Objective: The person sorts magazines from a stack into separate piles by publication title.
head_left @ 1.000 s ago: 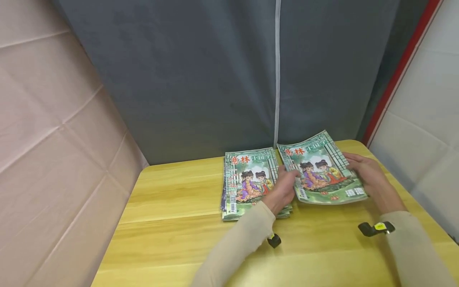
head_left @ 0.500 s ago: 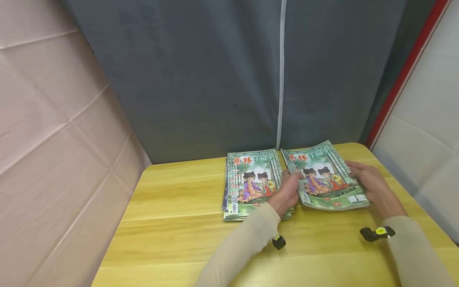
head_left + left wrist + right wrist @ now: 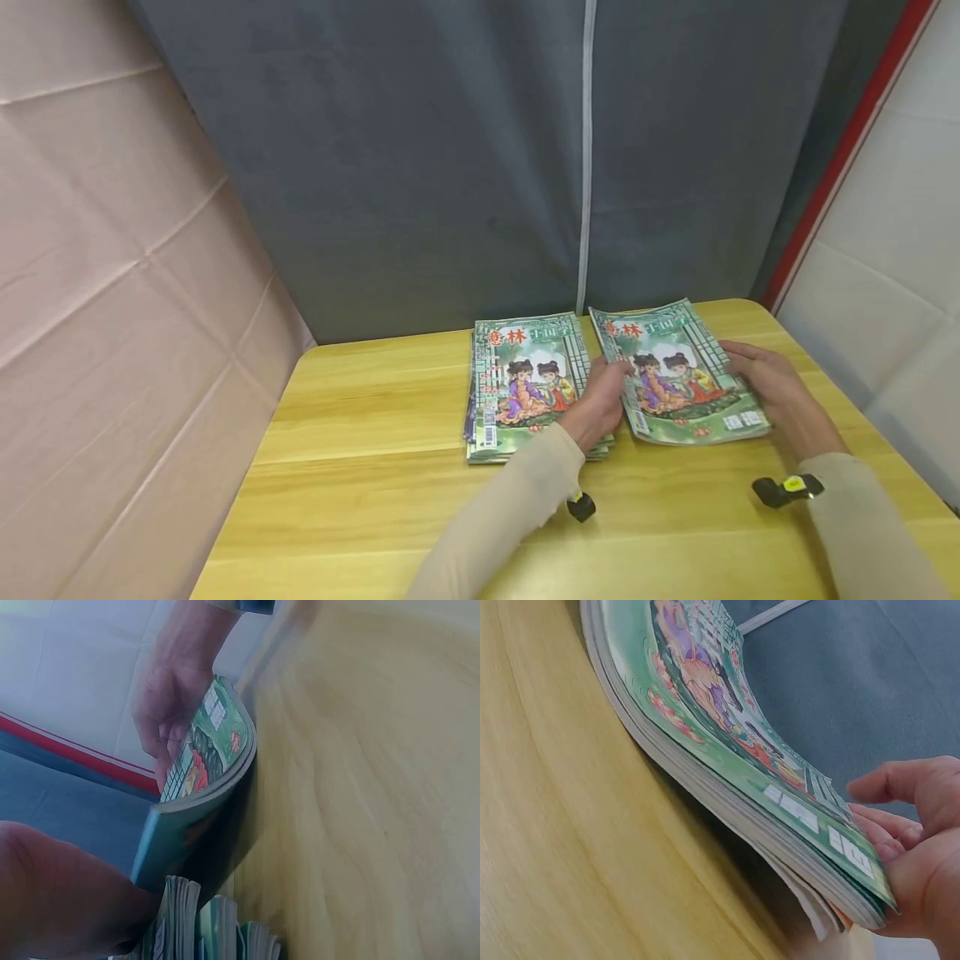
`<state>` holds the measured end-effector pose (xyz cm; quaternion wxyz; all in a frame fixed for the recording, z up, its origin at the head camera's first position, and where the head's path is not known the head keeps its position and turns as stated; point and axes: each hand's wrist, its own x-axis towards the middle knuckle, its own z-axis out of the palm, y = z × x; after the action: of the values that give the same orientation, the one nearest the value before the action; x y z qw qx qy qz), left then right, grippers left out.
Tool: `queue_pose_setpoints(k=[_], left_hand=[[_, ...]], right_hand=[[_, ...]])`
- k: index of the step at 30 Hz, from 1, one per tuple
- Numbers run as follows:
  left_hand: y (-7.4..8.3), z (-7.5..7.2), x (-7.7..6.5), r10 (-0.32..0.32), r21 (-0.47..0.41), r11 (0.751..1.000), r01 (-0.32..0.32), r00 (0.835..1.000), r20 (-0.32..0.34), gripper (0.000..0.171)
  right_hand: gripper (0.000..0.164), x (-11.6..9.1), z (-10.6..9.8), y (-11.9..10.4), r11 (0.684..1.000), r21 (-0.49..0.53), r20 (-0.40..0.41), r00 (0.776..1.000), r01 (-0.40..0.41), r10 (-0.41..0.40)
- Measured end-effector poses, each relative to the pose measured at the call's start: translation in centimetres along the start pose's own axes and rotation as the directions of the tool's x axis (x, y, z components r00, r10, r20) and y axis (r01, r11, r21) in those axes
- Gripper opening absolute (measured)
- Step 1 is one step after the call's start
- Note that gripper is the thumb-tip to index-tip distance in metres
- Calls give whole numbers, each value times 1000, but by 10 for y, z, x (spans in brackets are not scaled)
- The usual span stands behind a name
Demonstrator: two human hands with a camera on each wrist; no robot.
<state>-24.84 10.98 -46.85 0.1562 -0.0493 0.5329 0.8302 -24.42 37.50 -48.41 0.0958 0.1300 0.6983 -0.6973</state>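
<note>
One magazine point(image 3: 678, 375) is held between a left hand point(image 3: 602, 396) and a right hand point(image 3: 768, 375), tilted a little, with its green cover facing up. We see the left hand nearly closed on its near side edge, the thumb laid over the cover. At the opposite edge, the right hand has its fingers partly curled about the magazine; from the right wrist we see one digit standing clear of the cover. Between the two hands the magazine bows downward, its sides curling up, and beside the right hand a few bottom pages droop away from the rest. We can see a shadowed gap under that side, above the counter point(image 3: 360, 417), but we cannot tell whether the lowest part of the curve touches the wood.

Just to the left of the left hand we find a pile point(image 3: 525, 392) of magazines, its edges uneven, the top cover matching the held one. The left wrist passes over the pile's near right corner; whether it touches, we cannot tell. Beyond both hands we see a dark grey curtain point(image 3: 412, 167) with a pale strip point(image 3: 588, 150), and to the right of the right hand a white cloth point(image 3: 900, 292) beside a red band point(image 3: 840, 158).
</note>
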Motion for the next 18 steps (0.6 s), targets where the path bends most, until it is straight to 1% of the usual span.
queue_pose_setpoints(k=[2, 4, 8, 11, 16, 18], left_hand=[[2, -1, -1, -2, 34, 999, 2, 1000, -9, 43], [3, -2, -2, -5, 64, 998, 6, 1000, -29, 47], [8, -4, -5, -23, 106, 994, 32, 996, -85, 71], [12, -5, -6, -44, 110, 992, 56, 994, -102, 81], [18, -7, -8, -44, 134, 989, 55, 995, -85, 87], [21, -8, -10, -26, 137, 990, 36, 997, -78, 87]], right_hand=[[72, -1, 0, 0, 1000, 25, 5, 1000, 0, -1], [74, -1, -1, 1, 998, 67, 15, 1000, 2, -3], [75, -1, -3, 3, 991, 130, 9, 1000, 8, -9], [80, -2, -4, 3, 990, 138, -4, 1000, 14, -14], [92, -4, -3, 3, 988, 152, 3, 1000, 16, -17], [94, -7, -1, 2, 992, 120, -25, 999, 24, -21]])
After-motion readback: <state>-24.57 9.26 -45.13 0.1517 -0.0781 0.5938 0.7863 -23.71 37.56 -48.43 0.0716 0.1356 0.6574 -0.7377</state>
